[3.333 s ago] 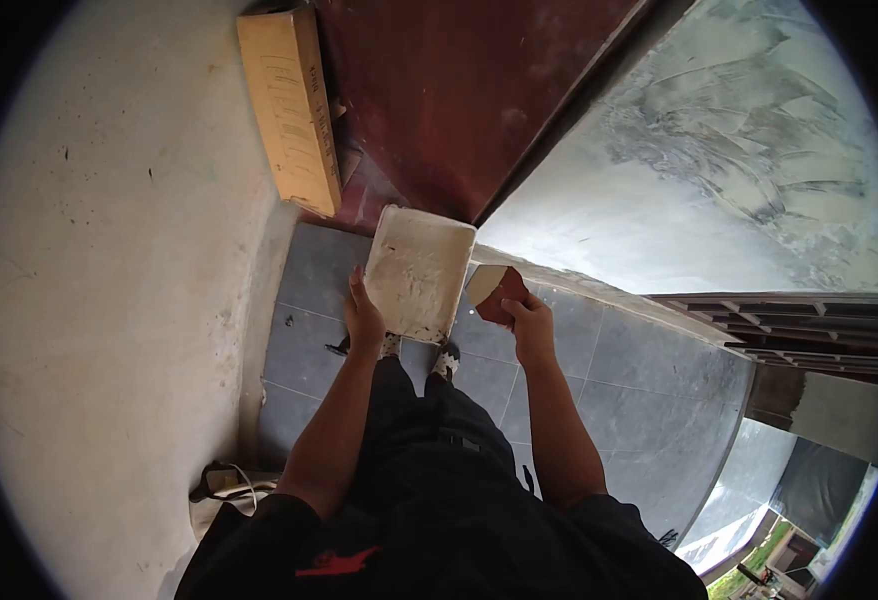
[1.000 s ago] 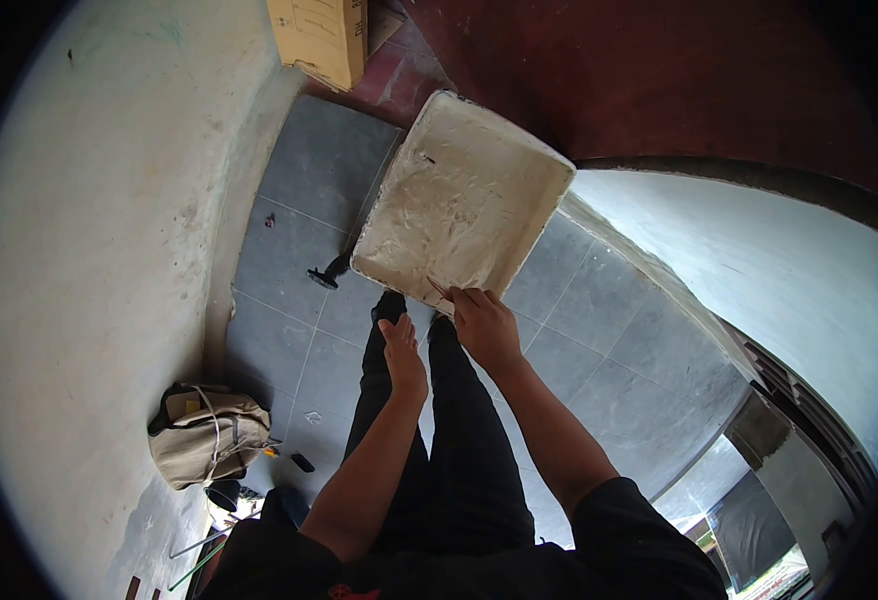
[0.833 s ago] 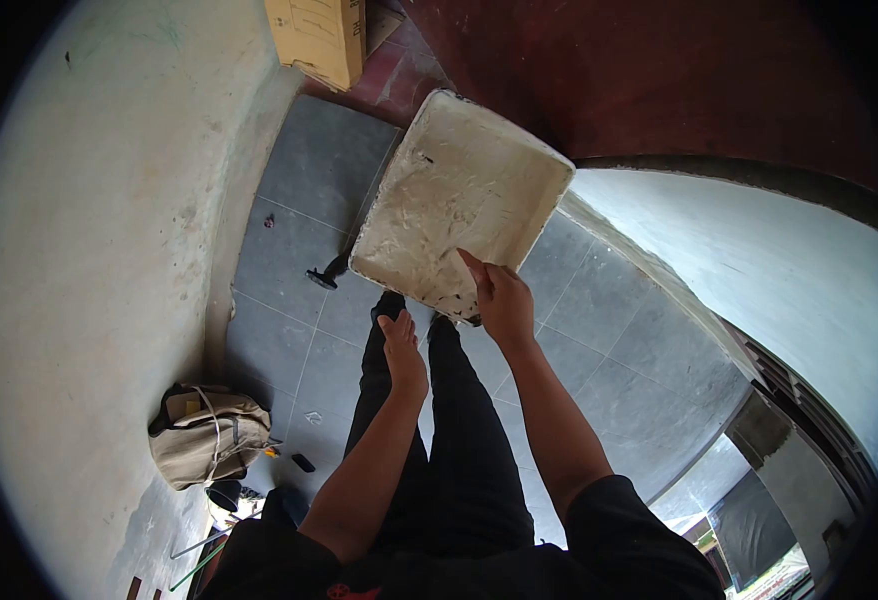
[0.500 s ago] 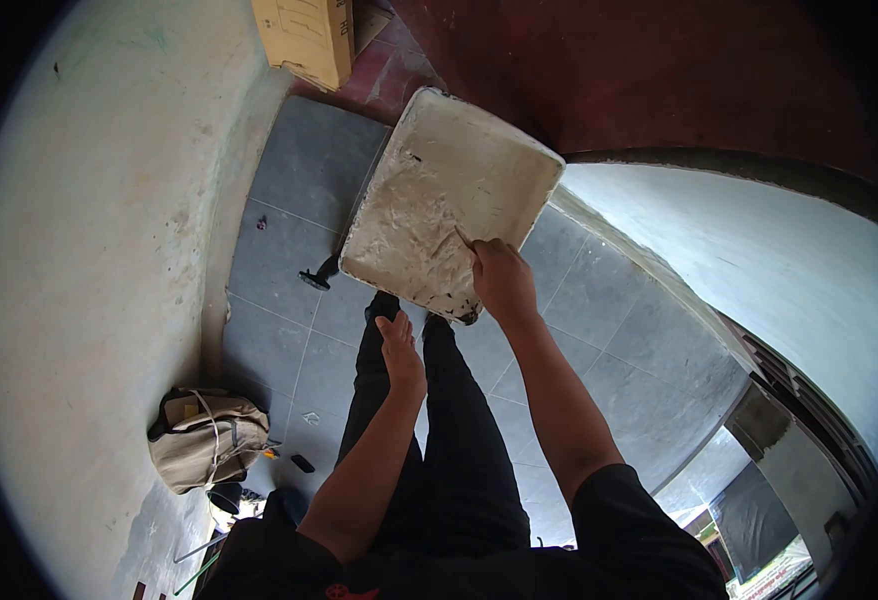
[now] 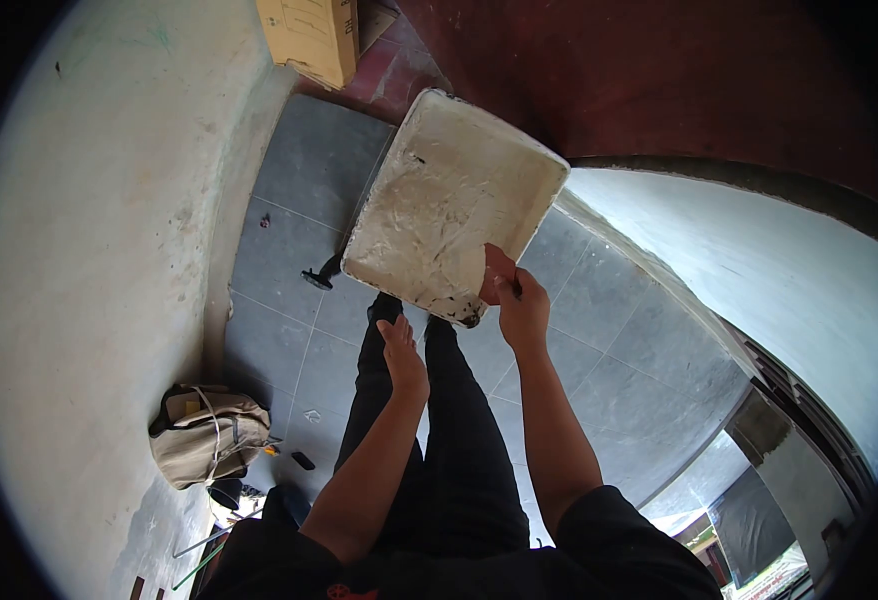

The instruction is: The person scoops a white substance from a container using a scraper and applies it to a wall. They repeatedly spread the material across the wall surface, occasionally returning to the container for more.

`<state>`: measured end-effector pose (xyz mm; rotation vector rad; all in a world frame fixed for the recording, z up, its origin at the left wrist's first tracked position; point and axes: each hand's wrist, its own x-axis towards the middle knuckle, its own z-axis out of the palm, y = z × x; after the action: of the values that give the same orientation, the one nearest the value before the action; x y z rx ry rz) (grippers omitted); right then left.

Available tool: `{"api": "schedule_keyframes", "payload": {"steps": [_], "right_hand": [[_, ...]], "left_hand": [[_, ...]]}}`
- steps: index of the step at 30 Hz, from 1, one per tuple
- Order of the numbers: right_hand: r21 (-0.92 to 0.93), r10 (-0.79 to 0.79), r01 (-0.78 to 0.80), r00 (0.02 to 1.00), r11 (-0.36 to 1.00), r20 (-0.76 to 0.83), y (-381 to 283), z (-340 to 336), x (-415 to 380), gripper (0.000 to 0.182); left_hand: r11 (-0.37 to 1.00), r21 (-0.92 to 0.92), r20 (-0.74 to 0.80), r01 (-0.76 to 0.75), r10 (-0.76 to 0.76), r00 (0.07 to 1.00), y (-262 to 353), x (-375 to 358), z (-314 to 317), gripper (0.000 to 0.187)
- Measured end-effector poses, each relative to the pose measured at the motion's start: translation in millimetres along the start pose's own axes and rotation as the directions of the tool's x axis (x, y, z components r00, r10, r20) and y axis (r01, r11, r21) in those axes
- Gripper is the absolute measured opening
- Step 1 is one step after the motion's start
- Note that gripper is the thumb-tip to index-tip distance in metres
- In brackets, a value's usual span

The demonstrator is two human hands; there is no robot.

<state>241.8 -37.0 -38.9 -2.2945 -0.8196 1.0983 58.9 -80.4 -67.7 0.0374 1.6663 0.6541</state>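
Observation:
In my right hand (image 5: 525,318) is a flat scraper (image 5: 499,268) with a broad reddish blade and pale material along its edge. The hand is closed round it, over the lower right part of a whitish shallow tray (image 5: 519,150). Cream-coloured paste (image 5: 434,225) is smeared across the tray's bottom, with dark specks at the near corner. My left hand (image 5: 399,345) hangs just short of the tray's near edge, above my leg, fingers stretched out and holding nothing.
A cardboard box (image 5: 309,40) stands at the far left by the pale wall (image 5: 109,250). A beige bag (image 5: 209,435) lies on the grey tiled floor (image 5: 269,340), near a small black object (image 5: 303,460). A black foot (image 5: 317,278) shows beside the tray.
My right hand has drawn back toward me and to the right, and the scraper has turned so its broad blade shows. My left hand has barely moved.

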Motion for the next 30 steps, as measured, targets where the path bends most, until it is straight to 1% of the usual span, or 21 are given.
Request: {"api": "schedule_keyframes", "payload": {"steps": [1,2,4,5,7,8,10,11,13,16,17,19,20,22,23,25,29,30], "right_hand": [[0.012,-0.020,0.020,0.999,1.000,0.051,-3,0,-1,0.019],[0.012,-0.019,0.018,0.998,1.000,0.052,-3,2,-1,0.019],[-0.039,-0.169,0.173,0.982,0.984,0.084,-7,6,-1,0.017],[-0.039,-0.168,0.172,0.982,0.984,0.086,-9,9,-1,0.017],[-0.108,-0.247,0.272,0.948,0.956,0.201,-14,13,-2,0.014],[-0.110,-0.245,0.271,0.948,0.956,0.203,-12,17,-1,0.014],[-0.142,-0.176,0.232,0.929,0.962,0.324,-5,23,0,0.017],[-0.142,-0.177,0.233,0.929,0.962,0.326,-3,25,1,0.017],[-0.107,-0.291,0.324,0.924,0.940,0.247,-2,29,1,0.016],[-0.116,-0.329,0.364,0.913,0.924,0.240,-6,30,-1,0.014],[-0.116,-0.329,0.364,0.913,0.924,0.241,-8,30,-1,0.014],[-0.149,-0.279,0.343,0.900,0.928,0.335,-16,30,2,0.018],[-0.152,-0.279,0.344,0.899,0.927,0.337,-21,29,4,0.018],[-0.161,-0.223,0.325,0.863,0.932,0.453,-31,26,7,0.021],[-0.163,-0.223,0.325,0.864,0.931,0.452,-30,27,8,0.021],[-0.115,-0.228,0.339,0.811,0.934,0.538,-23,34,10,0.021],[-0.132,-0.238,0.363,0.803,0.922,0.546,-13,41,15,0.021],[-0.149,-0.211,0.343,0.808,0.927,0.550,-12,41,18,0.021]], "left_hand": [[1.000,-0.009,0.002,0.004,-0.004,1.000,-1,0,0,0.090],[1.000,-0.009,0.001,0.005,-0.005,1.000,-1,0,-1,0.090],[1.000,0.000,-0.009,0.024,-0.024,1.000,-2,0,0,0.091],[1.000,0.000,-0.011,0.025,-0.025,1.000,-1,1,-1,0.091],[0.995,-0.040,0.064,0.091,-0.088,0.994,1,2,-1,0.092],[0.995,-0.040,0.063,0.093,-0.090,0.994,2,3,-1,0.092],[0.980,-0.116,0.107,0.161,-0.149,0.983,4,4,1,0.094],[0.980,-0.117,0.106,0.161,-0.149,0.983,5,5,2,0.094],[0.974,-0.145,0.128,0.172,-0.154,0.980,6,7,1,0.096],[0.964,-0.175,0.128,0.198,-0.177,0.976,5,9,-1,0.098],[0.964,-0.175,0.127,0.199,-0.178,0.976,5,11,-2,0.098],[0.943,-0.237,0.258,0.232,-0.169,0.951,4,12,-5,0.103],[0.942,-0.240,0.258,0.233,-0.170,0.951,3,12,-5,0.103],[0.944,-0.250,0.292,0.217,-0.140,0.946,2,12,-4,0.105],[0.943,-0.251,0.295,0.219,-0.141,0.945,1,12,-4,0.105],[0.932,-0.284,0.313,0.224,-0.131,0.941,1,12,-5,0.106],[0.916,-0.318,0.321,0.243,-0.137,0.937,-3,12,-8,0.105],[0.911,-0.333,0.341,0.243,-0.124,0.932,-3,12,-9,0.106]]}}
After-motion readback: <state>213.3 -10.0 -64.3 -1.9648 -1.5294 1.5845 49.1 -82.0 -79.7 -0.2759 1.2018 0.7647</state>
